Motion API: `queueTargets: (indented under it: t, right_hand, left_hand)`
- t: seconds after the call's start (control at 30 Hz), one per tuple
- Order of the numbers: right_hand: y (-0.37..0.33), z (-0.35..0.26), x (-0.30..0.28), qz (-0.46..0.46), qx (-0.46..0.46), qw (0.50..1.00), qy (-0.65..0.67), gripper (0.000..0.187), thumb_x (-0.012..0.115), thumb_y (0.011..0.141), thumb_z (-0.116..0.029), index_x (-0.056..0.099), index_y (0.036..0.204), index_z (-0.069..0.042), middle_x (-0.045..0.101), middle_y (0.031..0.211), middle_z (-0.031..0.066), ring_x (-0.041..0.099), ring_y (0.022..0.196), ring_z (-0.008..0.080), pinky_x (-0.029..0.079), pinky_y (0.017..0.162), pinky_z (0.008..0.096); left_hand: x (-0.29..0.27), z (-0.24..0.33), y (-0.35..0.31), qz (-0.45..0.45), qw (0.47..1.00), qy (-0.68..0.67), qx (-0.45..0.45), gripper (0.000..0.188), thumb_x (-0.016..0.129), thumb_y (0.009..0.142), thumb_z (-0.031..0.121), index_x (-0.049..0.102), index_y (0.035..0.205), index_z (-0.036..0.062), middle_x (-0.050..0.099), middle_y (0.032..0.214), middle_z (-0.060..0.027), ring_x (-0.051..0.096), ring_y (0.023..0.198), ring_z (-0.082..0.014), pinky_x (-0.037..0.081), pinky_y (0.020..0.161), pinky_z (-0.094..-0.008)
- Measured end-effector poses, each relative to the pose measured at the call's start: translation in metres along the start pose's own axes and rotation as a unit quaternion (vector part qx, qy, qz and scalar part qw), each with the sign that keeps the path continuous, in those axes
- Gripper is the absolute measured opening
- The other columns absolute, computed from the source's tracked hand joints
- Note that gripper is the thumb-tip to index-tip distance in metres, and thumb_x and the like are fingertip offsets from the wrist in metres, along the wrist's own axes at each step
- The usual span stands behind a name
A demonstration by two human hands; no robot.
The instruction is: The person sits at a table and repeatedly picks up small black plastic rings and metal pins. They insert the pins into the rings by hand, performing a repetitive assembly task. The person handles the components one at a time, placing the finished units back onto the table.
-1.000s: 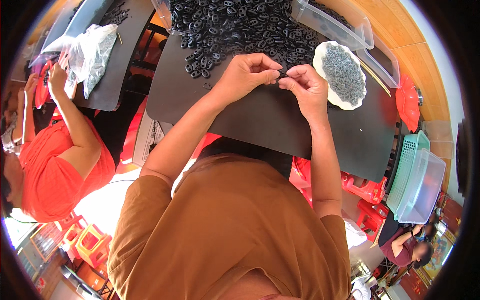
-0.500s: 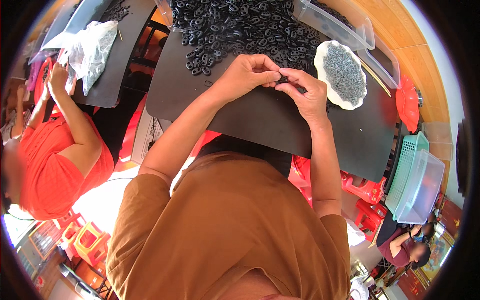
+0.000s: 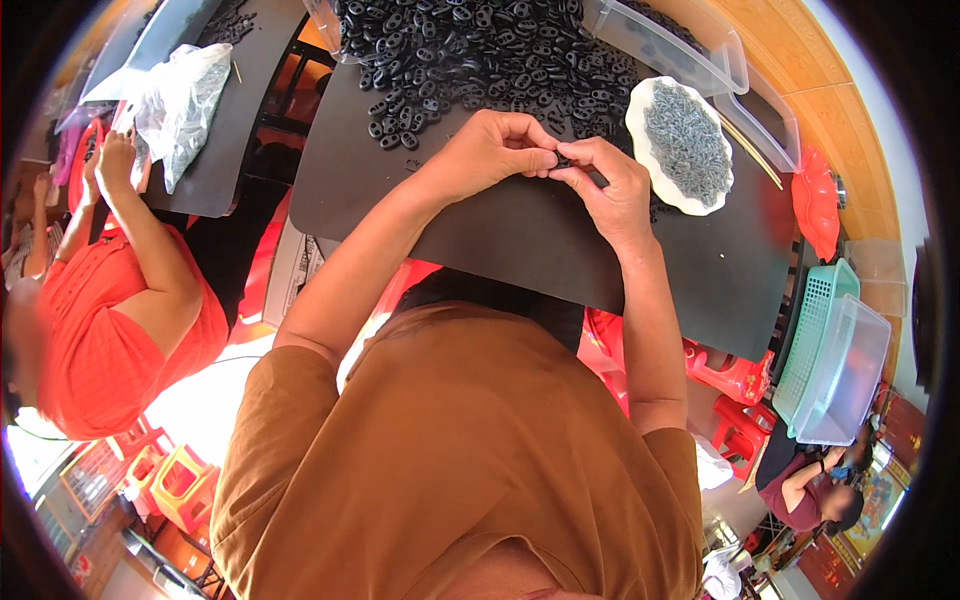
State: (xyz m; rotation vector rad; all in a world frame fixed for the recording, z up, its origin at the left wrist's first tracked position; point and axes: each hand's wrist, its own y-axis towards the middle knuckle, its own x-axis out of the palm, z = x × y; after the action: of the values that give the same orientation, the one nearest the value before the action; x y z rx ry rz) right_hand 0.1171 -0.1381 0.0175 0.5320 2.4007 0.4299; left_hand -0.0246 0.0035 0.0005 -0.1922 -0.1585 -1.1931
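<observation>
My left hand [image 3: 495,150] and my right hand [image 3: 612,183] meet above the near part of the dark table [image 3: 540,235]. Thumb and fingers of both are pinched on one small black plastic piece [image 3: 562,158], mostly covered by the fingertips. Beyond my hands spreads a large heap of black oval pieces with two holes [image 3: 480,55]; a few loose ones lie at its near left edge. Close to my right hand stands a white scalloped dish [image 3: 642,130] full of small grey metal pins or screws [image 3: 688,145].
Clear plastic bins [image 3: 680,50] flank the heap. A red dish [image 3: 815,205] and stacked baskets [image 3: 815,340] are at the right. To the left, a person in red [image 3: 140,310] works at another table beside a plastic bag [image 3: 190,110]. Red stools [image 3: 740,430] stand below.
Both hands stay pinched together on the small black piece, with only a slight shift of the fingers. The view has moved a little; the heap and dish look the same.
</observation>
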Motion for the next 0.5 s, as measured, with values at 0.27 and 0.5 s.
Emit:
queueTargets:
  t: [0.27, 0.5]
  right_hand:
    - [0.0014, -0.0002, 0.0038, 0.020, -0.077, 0.996, -0.031, 0.022, 0.076, 0.074, 0.003, 0.066, 0.093, -0.001, 0.069, 0.083, 0.0090, 0.068, 0.072, 0.0203, 0.055, 0.064, 0.0281]
    - [-0.0032, 0.0005, -0.0014, -0.024, 0.038, 0.998, 0.039, 0.019, 0.076, 0.076, 0.002, 0.065, 0.092, 0.000, 0.069, 0.081, 0.0065, 0.068, 0.072, 0.0138, 0.054, 0.063, 0.0263]
  left_hand:
    - [-0.0037, -0.0004, -0.0004, -0.013, 1.000, -0.004, -0.005, 0.009, 0.071, 0.086, 0.006, 0.068, 0.090, -0.0016, 0.068, 0.081, -0.0054, 0.061, 0.074, -0.0097, 0.051, 0.070, -0.0249]
    - [-0.0003, 0.0000, -0.0020, -0.023, 1.000, -0.001, 0.000, 0.008, 0.070, 0.088, 0.009, 0.069, 0.091, 0.0013, 0.068, 0.081, -0.0028, 0.061, 0.075, -0.0077, 0.050, 0.069, -0.0225]
